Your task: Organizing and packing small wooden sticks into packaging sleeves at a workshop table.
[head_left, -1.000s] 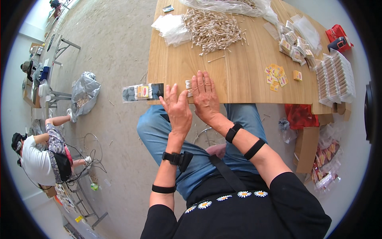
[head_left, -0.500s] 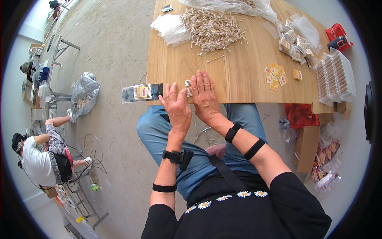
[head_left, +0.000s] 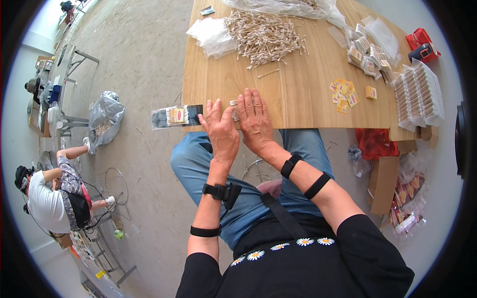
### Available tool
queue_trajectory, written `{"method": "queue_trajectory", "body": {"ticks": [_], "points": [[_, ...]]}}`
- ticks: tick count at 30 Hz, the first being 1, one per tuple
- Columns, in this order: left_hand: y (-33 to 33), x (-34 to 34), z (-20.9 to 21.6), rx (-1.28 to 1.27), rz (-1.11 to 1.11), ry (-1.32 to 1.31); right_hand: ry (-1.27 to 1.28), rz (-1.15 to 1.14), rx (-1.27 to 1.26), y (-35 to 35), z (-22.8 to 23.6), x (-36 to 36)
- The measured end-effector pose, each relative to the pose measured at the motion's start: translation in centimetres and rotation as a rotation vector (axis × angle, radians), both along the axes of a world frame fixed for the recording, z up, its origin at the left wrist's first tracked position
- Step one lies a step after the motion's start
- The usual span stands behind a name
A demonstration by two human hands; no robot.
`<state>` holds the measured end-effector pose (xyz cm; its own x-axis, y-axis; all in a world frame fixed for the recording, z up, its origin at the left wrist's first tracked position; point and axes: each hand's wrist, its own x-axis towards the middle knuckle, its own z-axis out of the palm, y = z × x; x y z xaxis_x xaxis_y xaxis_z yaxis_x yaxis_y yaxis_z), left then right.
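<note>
Between my two hands, close to the table's near edge, lies a row of swabs, their white tips side by side on the wood. My right hand is laid flat over the row's right part, fingers straight and together; I cannot tell how many swabs it covers. My left hand stands on the other side, palm down, fingers stretched forward and slightly parted, thumb beside the row. Neither hand is curled round anything: both are spread out, and whether my left thumb touches the row I cannot tell.

Just left of my left fingertips, a pack of swabs with a yellow card rests on a dark strip that juts past the left edge of the table. Beyond my hands, a single swab lies before a big pile, with clear bags touching the pile's left side and a small sachet farther off.

Over to the right are loose yellow cards, a small card stack near them, a jumble of finished packs, and tall rows of swabs in plastic. Below that end stands a carton. Far left, across the floor, a co-worker sits near a grey sack.
</note>
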<state>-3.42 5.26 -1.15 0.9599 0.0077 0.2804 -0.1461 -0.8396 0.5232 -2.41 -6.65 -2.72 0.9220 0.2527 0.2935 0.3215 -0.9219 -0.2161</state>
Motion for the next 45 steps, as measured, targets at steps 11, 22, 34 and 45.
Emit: {"method": "queue_trajectory", "body": {"ticks": [11, 22, 34, 45], "points": [[0.4, 1.0, -0.3, 0.0, 0.018, -0.012, 0.008, -0.002, -0.022, 0.0, 0.2, -0.1], [1.4, -1.7, 0.7, 0.071, -0.149, 0.094, -0.011, -0.002, -0.047, -0.2, -0.2, 0.0], [0.1, -2.7, -1.5, 0.307, -0.109, 0.109, 0.134, 0.164, -0.01, -1.2, 1.6, -0.3], [0.0, -1.6, -1.6, 0.357, -0.076, 0.083, 0.056, 0.086, -0.04, 0.1, 0.5, -0.4]]}}
